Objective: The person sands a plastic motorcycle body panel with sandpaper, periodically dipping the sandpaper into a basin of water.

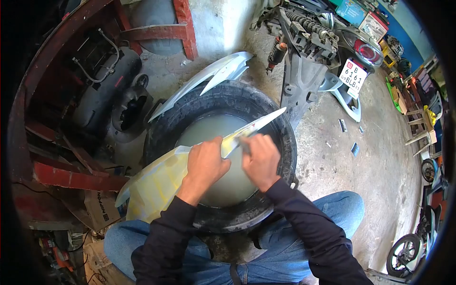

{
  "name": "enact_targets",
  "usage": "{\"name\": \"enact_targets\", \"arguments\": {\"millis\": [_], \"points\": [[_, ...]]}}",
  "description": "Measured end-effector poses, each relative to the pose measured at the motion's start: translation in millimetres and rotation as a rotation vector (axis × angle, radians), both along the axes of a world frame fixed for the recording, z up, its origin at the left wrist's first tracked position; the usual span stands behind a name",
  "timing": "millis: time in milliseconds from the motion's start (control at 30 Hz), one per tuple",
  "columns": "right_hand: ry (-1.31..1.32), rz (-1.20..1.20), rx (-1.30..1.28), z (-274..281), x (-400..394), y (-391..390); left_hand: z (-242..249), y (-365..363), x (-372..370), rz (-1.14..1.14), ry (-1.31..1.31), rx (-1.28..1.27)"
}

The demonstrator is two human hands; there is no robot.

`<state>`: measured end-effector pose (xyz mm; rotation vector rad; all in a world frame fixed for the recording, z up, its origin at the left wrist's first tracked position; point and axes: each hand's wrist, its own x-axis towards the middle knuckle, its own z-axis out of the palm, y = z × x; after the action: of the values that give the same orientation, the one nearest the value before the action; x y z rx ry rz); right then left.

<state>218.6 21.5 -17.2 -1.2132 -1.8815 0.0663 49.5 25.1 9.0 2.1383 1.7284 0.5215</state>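
A long motorcycle body panel (159,183), white and yellowish with a pointed far end, lies slantwise across a black tub (280,137). My left hand (204,164) is closed on the panel's upper edge near its middle. Curled fingers of my right hand (262,159) press against the narrow part, towards the tip. Whatever sits under those fingers is blurred and mostly hidden. Cloudy water (204,128) fills the tub below both hands. A second, pale body panel (209,76) rests on the tub's far rim.
A partly stripped motorcycle (308,61) stands at the back right, with a licence plate (353,76). To the left is a dark compressor tank (102,88) inside a red frame (71,175). Small pieces (355,149) lie on the concrete floor. A cardboard box (102,209) is beside my leg.
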Motion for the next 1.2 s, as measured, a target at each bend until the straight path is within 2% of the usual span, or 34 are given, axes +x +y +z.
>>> {"name": "enact_targets", "arguments": {"millis": [67, 133, 233, 267, 333, 400, 467, 533, 567, 733, 833, 867, 933, 1000, 1100, 1200], "points": [[0.007, -0.149, 0.046, -8.4, 12.1, 15.1, 1.0, -2.6, 0.7, -0.007, 0.018, 0.002], [-0.02, -0.17, 0.06, -10.7, 2.1, 6.5, -3.3, -3.1, -0.2, -0.003, 0.015, -0.005], [-0.089, 0.004, 0.011, -7.0, 0.8, -4.8, -0.7, 0.6, -0.2, -0.007, 0.013, 0.009], [-0.087, 0.006, 0.009, -9.3, 3.1, 2.8, -1.8, -1.0, -1.8, -0.01, 0.01, 0.01], [-0.003, -0.145, 0.057, -13.9, 5.6, 12.6, -5.8, -3.4, -1.4, -0.016, 0.013, 0.015], [-0.1, -0.091, 0.014, -14.9, -5.1, -2.0, -4.1, -1.1, 1.4, -0.029, 0.015, 0.042], [-0.074, -0.009, 0.016, -7.9, -5.4, -5.9, -1.2, -0.9, -0.6, -0.004, 0.006, -0.009], [-0.091, -0.131, 0.045, -11.5, 7.5, 10.4, -0.6, 0.2, 0.1, -0.007, 0.018, 0.005], [0.004, -0.136, 0.082, -14.0, 9.7, 16.6, -2.0, -2.5, 0.2, -0.011, 0.025, 0.014], [-0.048, -0.026, -0.002, -4.5, -2.2, -1.5, 0.9, 0.0, 0.0, -0.017, 0.023, -0.001], [-0.006, -0.152, 0.06, -9.8, 5.3, 11.9, -1.1, -3.2, -0.6, -0.017, 0.011, -0.003], [-0.01, -0.151, 0.059, -11.2, 0.7, 4.3, -0.3, -2.8, 1.3, -0.017, 0.006, -0.003], [-0.016, 0.021, -0.004, -6.6, -9.5, -12.1, -4.2, -0.2, -0.5, -0.017, 0.004, 0.004], [-0.017, 0.031, -0.01, -6.6, -1.1, -1.6, -3.9, 0.0, -2.9, -0.008, 0.005, 0.001], [0.001, -0.148, 0.027, -10.2, 1.0, 8.0, -1.3, -4.2, -0.7, -0.003, 0.011, -0.018], [-0.028, 0.016, 0.006, -10.5, -11.7, -9.6, -0.1, -0.5, -1.5, -0.01, 0.015, 0.002]]}}
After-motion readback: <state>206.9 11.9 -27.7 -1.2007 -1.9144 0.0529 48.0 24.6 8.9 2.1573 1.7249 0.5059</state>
